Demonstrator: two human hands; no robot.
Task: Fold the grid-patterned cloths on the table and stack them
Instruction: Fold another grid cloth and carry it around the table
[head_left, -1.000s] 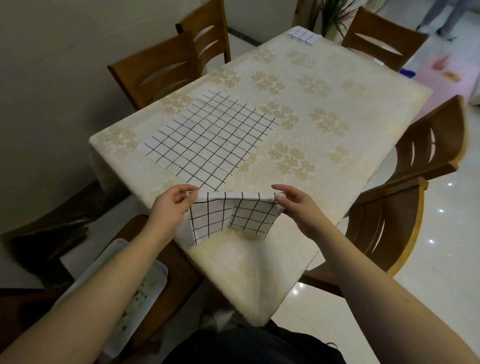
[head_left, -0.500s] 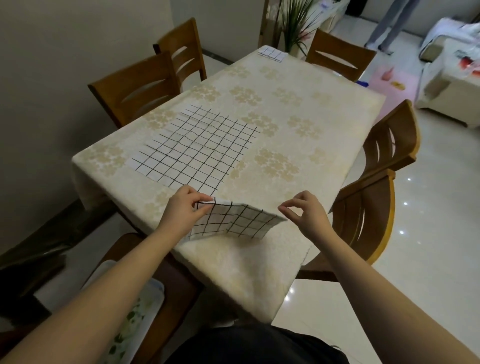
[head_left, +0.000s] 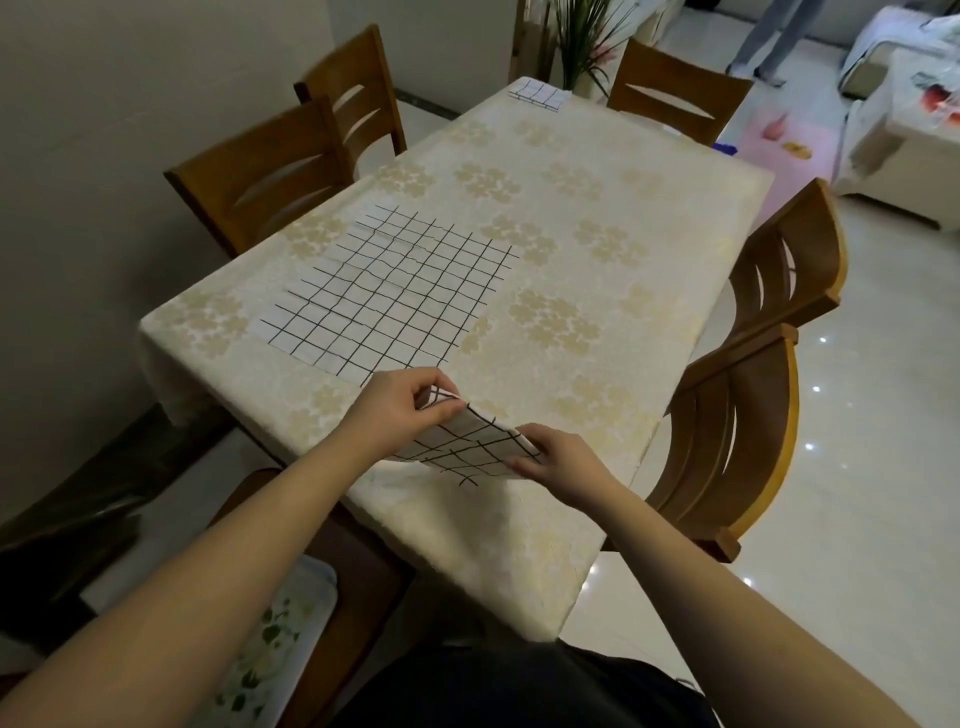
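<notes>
A small folded grid-patterned cloth (head_left: 470, 446) lies at the near corner of the table (head_left: 597, 322). My left hand (head_left: 400, 410) pinches its far left corner and lifts it slightly. My right hand (head_left: 561, 462) grips its right edge. A larger grid-patterned cloth (head_left: 389, 291) lies spread flat on the table just beyond my hands. At the table's far end sits a folded grid-patterned cloth (head_left: 540, 94).
Wooden chairs stand on the left (head_left: 260, 171), on the right (head_left: 748, 431) and at the far end (head_left: 675, 93). A white tray (head_left: 280, 629) rests on a seat below my left arm. A plant (head_left: 582, 36) stands behind the table. A person's legs (head_left: 769, 36) show at the back.
My right hand, which had let go of the small cloth, has come back and taken hold of its right edge. The cloth has sunk from held up to nearly flat on the table.
</notes>
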